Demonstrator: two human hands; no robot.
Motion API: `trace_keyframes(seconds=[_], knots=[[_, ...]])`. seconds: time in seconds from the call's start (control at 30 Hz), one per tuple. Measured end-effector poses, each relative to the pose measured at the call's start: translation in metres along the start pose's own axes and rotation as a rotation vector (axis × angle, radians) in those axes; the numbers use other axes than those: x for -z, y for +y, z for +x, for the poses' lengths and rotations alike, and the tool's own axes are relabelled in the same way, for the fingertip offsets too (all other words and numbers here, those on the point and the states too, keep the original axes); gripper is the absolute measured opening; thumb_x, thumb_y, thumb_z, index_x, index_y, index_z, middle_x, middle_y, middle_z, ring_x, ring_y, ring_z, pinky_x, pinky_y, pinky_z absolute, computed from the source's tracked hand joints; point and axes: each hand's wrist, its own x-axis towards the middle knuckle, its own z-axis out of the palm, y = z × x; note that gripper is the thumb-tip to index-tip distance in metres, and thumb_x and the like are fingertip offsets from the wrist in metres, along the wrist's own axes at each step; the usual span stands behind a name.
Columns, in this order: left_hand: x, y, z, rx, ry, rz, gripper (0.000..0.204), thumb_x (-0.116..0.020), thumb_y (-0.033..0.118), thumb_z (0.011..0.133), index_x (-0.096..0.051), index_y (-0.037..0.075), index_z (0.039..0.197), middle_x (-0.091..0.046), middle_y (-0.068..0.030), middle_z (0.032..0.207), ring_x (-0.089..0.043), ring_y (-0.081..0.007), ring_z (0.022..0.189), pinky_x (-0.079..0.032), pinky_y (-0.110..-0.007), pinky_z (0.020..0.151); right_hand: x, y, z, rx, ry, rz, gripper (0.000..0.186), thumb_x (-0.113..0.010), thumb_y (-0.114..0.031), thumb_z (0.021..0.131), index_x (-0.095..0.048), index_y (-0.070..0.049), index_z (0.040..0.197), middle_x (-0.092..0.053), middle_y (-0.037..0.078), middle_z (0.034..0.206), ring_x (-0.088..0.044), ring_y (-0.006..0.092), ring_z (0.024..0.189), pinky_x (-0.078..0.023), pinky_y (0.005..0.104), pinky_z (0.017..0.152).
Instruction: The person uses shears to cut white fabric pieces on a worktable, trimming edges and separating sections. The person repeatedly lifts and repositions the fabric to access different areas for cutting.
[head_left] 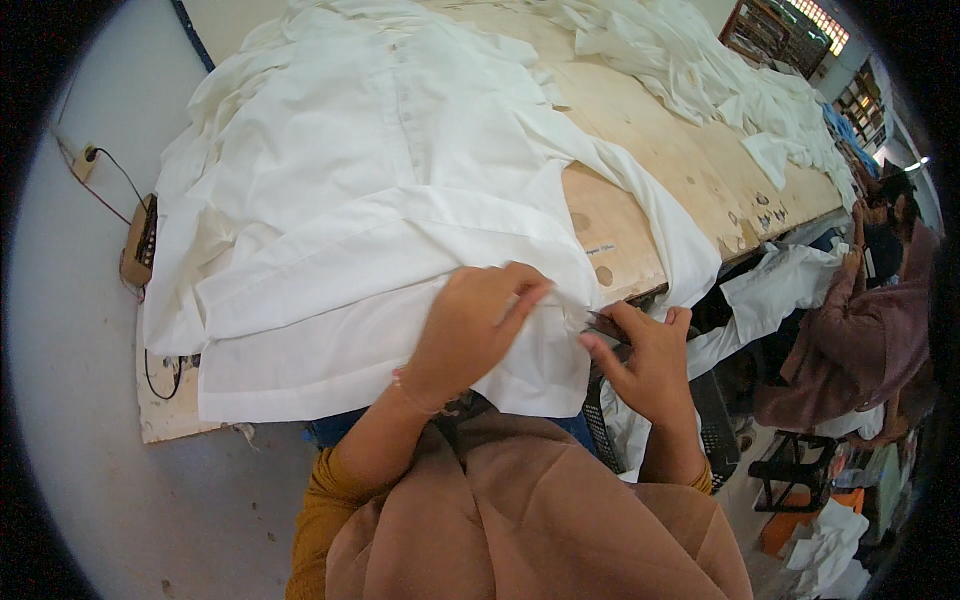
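Item: shirt [310,240], white, buttoned front facing up; spread over a pale wooden table [630,225], with lower part folded in layers and hem [300,385] lying along the near edge, close before the wearer.

Item: left hand [470,325], over the near part of the shirt; thumb and forefinger drawn close together at the tips, other fingers bent. Blurred there; impossible to tell whether pinching cloth, a thread or nothing.

Item: right hand [650,360], at the right end of the same cloth; fingers curled about a small dark tool [602,322], thumb held apart. Tool pointed toward the cloth edge; exact kind too small to make out, possibly snips.

Also present: white sleeve [690,250], draped past the table edge beside the right hand; heap of white cloth [690,80], farther off; co-worker [880,320], at far right, well apart.

Step in hand, by judgement: close work at the shirt's edge, probably trimming.

Next move, by judgement: calls for steadying the edge with the left and keeping the tool's tip off the fabric itself.
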Motion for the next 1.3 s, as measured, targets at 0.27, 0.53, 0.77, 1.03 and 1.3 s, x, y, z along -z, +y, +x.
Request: trace_keyframes(seconds=[0.27,0.53,0.77,1.03,1.3], knots=[[0.127,-0.047,-0.040,0.265,0.142,0.368,0.039,-0.069,0.004,0.083,-0.059,0.004,0.121,-0.060,-0.0157,0.128,-0.055,-0.0326,0.122,-0.041,-0.039,0.105,-0.026,0.066,-0.015,-0.254,-0.056,0.315,0.022,-0.072,-0.023,0.083,-0.069,-0.007,0.098,-0.070,0.009,0.089,-0.063,0.0288,0.076,-0.040,0.0412,0.082],[0.211,-0.119,-0.114,0.626,-0.003,0.726,0.064,-0.077,0.022,0.079,-0.053,0.010,0.137,-0.054,-0.0158,0.136,-0.047,-0.0344,0.128,-0.037,-0.042,0.106,-0.032,0.055,0.028,-0.220,0.260,0.469,0.038,-0.078,-0.015,0.079,-0.067,-0.003,0.114,-0.068,0.015,0.099,-0.067,0.0255,0.095,-0.049,0.0313,0.088],[0.226,-0.037,-0.174,0.778,0.148,0.480,0.025,-0.077,0.006,0.071,-0.076,0.008,0.096,-0.060,-0.0094,0.097,-0.056,-0.0280,0.104,-0.043,-0.036,0.094,-0.002,0.114,-0.012,-0.089,-0.015,0.668,0.033,-0.066,0.005,0.061,-0.070,-0.001,0.093,-0.063,0.008,0.087,-0.062,0.0198,0.093,-0.047,0.0297,0.086],[0.237,0.034,-0.193,0.748,-0.236,0.141,0.025,-0.080,0.008,0.072,-0.075,0.005,0.096,-0.066,-0.0102,0.094,-0.064,-0.0252,0.091,-0.049,-0.034,0.079,0.061,0.074,-0.035,-0.134,-0.077,0.255,0.024,-0.067,0.006,0.069,-0.070,-0.001,0.092,-0.067,0.012,0.091,-0.067,0.0223,0.076,-0.051,0.0288,0.067],[0.134,-0.027,-0.156,0.481,-0.139,0.717,0.072,-0.073,0.047,0.080,-0.050,0.016,0.141,-0.046,-0.0064,0.149,-0.042,-0.0257,0.137,-0.020,-0.052,0.114,-0.052,-0.006,0.016,0.123,-0.033,-0.035,0.051,-0.074,-0.011,0.077,-0.062,-0.021,0.125,-0.059,-0.003,0.133,-0.060,0.0214,0.105,-0.034,0.0391,0.091]])
